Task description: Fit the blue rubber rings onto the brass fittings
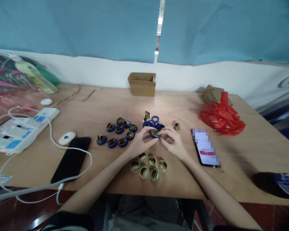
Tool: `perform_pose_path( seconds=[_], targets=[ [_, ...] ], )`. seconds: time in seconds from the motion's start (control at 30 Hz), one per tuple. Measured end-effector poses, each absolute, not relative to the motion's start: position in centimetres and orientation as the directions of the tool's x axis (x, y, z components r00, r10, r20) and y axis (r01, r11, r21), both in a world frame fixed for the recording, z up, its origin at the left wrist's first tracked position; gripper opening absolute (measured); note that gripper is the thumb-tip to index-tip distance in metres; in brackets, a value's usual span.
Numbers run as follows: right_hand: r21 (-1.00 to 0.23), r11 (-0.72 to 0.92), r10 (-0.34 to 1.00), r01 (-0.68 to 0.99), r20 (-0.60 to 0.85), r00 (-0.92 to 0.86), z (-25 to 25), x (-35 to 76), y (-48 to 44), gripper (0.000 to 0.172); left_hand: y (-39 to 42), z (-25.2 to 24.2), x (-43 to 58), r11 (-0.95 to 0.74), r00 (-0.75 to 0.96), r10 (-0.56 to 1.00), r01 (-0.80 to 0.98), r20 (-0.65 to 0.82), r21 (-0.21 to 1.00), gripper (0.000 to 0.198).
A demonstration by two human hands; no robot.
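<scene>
My left hand (pixel 143 141) and my right hand (pixel 172 141) meet at the middle of the table, fingertips closed around one brass disc with a blue ring (pixel 155 133). Just beyond my fingers lies a pile of loose blue rings (pixel 155 119) with a few brass pieces (pixel 147 115). Several ringed brass discs (pixel 119 129) are spread to the left of my left hand, each with a raised bar or flap on top. Between my forearms sit several plain brass discs (pixel 151 161) without blue rings. One lone brass piece (pixel 176 125) lies beyond my right hand.
A cardboard box (pixel 143 88) stands by the wall. On the right are a lit phone (pixel 206 148), a red plastic bag (pixel 221 117) and a dark bottle (pixel 278 185). To the left are a black phone (pixel 71 159), white cables and a power strip (pixel 24 131).
</scene>
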State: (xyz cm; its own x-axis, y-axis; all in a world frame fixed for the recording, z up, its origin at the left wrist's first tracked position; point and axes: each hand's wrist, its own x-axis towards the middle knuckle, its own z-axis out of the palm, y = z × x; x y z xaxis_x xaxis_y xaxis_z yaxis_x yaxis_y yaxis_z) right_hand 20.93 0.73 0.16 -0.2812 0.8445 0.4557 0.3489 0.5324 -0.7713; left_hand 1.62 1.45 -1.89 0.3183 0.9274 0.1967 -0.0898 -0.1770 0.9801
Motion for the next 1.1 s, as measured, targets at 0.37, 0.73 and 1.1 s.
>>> perform_pose_path(
  seconds=[0.37,0.73,1.1],
  targets=[
    [-0.656,0.611,0.791,0.444,0.532,-0.302,0.1,20.5,0.1,0.004,1.2,-2.3,1.3,-0.339,0.231,0.927,0.173,0.297,0.925,0.039],
    [-0.478,0.703,0.704,0.526,0.571,-0.422,-0.7,21.2,0.2,0.01,1.3,-2.5,1.1,-0.578,0.251,0.816,0.4,0.521,0.712,0.046],
    [-0.401,0.717,0.682,0.569,0.571,-0.457,-0.6,21.0,0.2,0.014,1.3,-2.8,1.2,-0.6,0.251,0.798,0.417,0.548,0.683,0.047]
  ],
)
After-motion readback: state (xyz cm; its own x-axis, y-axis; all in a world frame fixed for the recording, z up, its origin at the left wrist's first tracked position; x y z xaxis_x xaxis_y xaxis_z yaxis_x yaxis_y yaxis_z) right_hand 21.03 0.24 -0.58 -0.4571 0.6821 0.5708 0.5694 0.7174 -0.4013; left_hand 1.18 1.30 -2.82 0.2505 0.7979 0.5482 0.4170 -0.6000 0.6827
